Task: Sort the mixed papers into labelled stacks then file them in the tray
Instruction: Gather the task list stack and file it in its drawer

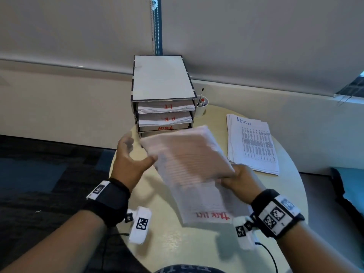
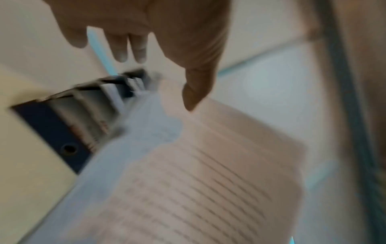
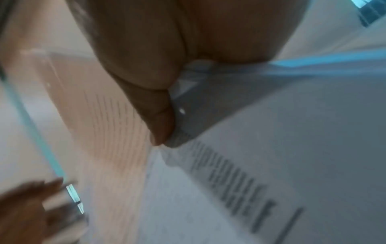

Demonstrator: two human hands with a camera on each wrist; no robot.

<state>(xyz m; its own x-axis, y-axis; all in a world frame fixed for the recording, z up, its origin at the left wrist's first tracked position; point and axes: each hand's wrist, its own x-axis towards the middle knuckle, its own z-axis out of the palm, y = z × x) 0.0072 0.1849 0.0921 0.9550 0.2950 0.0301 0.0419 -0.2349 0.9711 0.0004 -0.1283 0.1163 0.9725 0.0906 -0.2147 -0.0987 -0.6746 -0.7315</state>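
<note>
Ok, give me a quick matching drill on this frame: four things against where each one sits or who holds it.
Things:
1. task list stack
2. ADMIN stack
3. I.T papers
4. pen cup

Places:
a. top slot of the file tray
b. flat on the table's right side
c. pinched by the right hand
d. right of the tray

Pairs: 1-c, 2-b, 3-a, 4-d

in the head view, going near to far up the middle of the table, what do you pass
Red-lettered near edge of the held paper stack → right hand gripping that stack → left hand, open beside it → filing tray with I.T, H.R and ADMIN shelves → white pen cup beside it.
</note>
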